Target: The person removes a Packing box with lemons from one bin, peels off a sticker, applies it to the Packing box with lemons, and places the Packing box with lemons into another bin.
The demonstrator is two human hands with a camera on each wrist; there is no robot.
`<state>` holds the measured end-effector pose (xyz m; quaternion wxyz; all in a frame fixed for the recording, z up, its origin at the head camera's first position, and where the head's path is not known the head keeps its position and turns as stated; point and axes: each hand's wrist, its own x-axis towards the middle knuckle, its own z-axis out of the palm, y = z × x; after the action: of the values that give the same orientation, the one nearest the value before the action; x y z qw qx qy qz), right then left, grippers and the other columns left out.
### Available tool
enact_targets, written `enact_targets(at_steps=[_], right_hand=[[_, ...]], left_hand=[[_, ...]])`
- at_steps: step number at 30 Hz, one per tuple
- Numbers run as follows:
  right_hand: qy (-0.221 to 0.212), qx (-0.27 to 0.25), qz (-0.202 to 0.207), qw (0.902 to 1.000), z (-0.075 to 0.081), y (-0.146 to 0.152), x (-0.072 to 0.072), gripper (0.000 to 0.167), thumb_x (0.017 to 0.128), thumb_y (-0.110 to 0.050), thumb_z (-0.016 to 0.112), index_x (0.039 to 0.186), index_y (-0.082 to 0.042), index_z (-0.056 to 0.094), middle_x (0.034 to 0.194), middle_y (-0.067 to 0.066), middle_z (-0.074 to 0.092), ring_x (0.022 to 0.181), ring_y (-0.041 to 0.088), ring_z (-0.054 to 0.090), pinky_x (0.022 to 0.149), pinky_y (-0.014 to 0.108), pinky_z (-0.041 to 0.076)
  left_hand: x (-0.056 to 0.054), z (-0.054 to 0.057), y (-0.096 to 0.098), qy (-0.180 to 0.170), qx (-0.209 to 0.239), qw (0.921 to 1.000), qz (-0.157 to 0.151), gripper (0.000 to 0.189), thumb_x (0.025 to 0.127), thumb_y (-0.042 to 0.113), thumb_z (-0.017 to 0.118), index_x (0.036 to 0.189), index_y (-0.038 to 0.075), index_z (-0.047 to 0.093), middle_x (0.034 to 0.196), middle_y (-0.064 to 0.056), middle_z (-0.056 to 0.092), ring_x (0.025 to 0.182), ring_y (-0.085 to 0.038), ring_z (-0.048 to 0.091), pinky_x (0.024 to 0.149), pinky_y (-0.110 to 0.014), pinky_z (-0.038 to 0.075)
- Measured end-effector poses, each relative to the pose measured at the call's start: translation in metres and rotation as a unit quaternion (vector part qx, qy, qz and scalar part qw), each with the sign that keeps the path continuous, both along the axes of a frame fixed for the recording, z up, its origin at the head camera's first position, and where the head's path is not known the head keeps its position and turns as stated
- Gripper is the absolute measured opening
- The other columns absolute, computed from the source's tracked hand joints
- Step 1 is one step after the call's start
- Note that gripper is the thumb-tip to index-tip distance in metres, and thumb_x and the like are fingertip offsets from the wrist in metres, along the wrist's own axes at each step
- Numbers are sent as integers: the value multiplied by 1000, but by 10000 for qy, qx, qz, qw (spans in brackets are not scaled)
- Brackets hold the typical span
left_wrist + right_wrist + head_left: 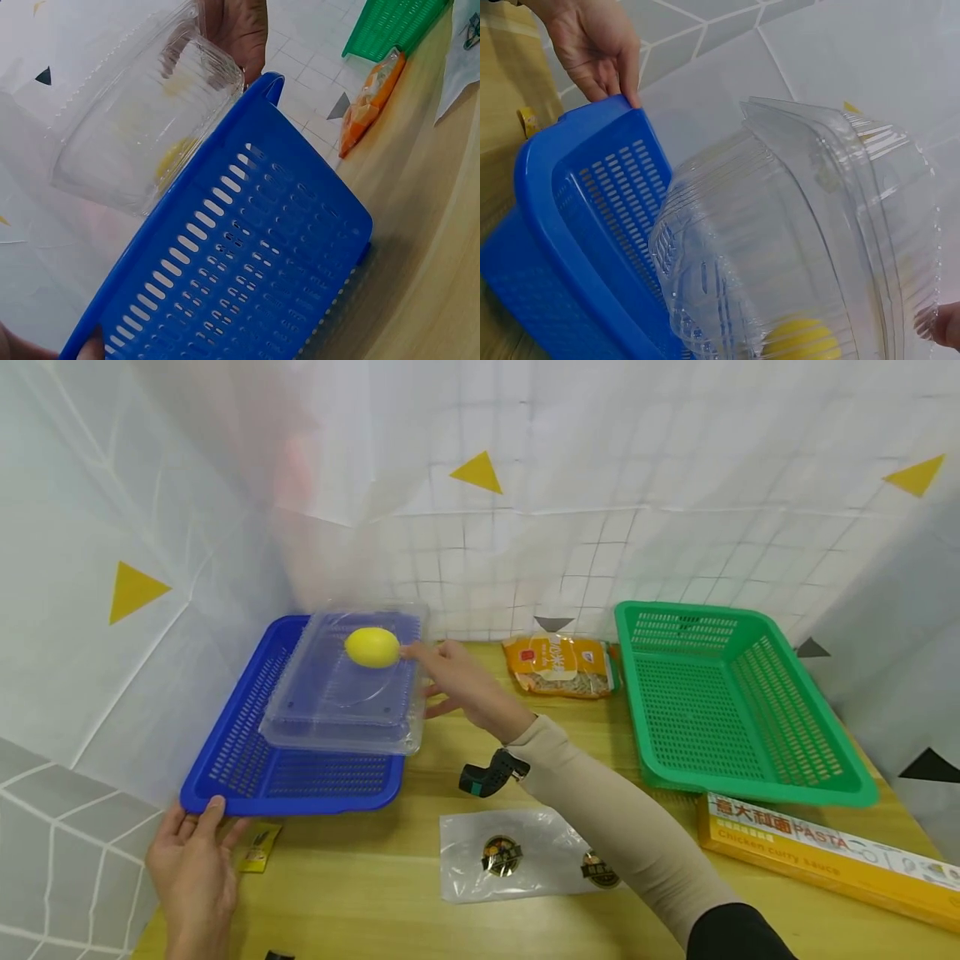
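My left hand (197, 877) grips the near left corner of the blue basket (322, 777), its thumb over the rim. Above that basket is a clear plastic clamshell box (337, 702), which overlaps the basket's far right part in the head view. My right hand (472, 685) holds the box at its right edge. A yellow lemon (372, 647) shows within the box's outline, close to the right fingertips. Through the clear wall the lemon (802, 341) also appears in the right wrist view, with a right fingertip (939, 324) at the box's edge.
An orange bag of dry food (562, 667) lies by the back wall. To the right stands a green basket (712, 718), with a pasta box (825, 860) before it. A clear printed bag (517, 856) and a small yellow packet (261, 848) lie on the wooden table (360, 893).
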<state>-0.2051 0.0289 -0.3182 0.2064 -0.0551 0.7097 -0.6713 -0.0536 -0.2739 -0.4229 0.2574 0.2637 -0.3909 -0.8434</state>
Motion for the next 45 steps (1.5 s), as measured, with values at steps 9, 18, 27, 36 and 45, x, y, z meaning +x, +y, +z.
enact_targets(at_steps=[9, 18, 27, 36, 45], right_hand=[[32, -12, -254, 9997, -5, 18, 10, 54, 98, -48, 69, 110, -4, 41, 142, 11, 50, 110, 39, 61, 72, 45, 63], [226, 36, -414, 9989, -10, 39, 20, 54, 98, -49, 69, 111, -4, 43, 138, 11, 53, 109, 36, 63, 74, 46, 63], [211, 254, -674, 9972, -14, 58, 28, 53, 98, -49, 69, 113, -3, 46, 136, 11, 55, 112, 35, 63, 74, 45, 63], [257, 195, -860, 9958, -20, 80, 36, 47, 102, -42, 65, 113, -2, 45, 134, 19, 55, 111, 38, 65, 76, 46, 63], [257, 86, -999, 9946, -31, 100, 43, 44, 104, -39, 62, 119, 0, 48, 133, 19, 53, 110, 37, 62, 78, 45, 62]], left_hand=[[3, 0, 0, -226, -152, 9996, -52, 37, 97, -4, 68, 133, -2, 58, 126, -17, 60, 108, -23, 69, 72, -34, 63], [3, -2, 1, -203, -157, 9997, -37, 37, 97, -3, 70, 132, -2, 60, 125, -16, 61, 106, -23, 70, 72, -35, 63], [3, -2, 0, -200, -149, 9997, -1, 36, 97, -4, 69, 131, -1, 60, 125, -16, 61, 106, -23, 69, 72, -34, 63], [2, -1, 1, -55, -120, 9999, 49, 36, 96, -4, 71, 130, -2, 61, 123, -17, 63, 102, -23, 70, 67, -34, 63], [2, -2, 1, -179, -240, 9995, 90, 36, 96, -1, 72, 131, -2, 62, 122, -16, 64, 100, -22, 71, 65, -33, 63]])
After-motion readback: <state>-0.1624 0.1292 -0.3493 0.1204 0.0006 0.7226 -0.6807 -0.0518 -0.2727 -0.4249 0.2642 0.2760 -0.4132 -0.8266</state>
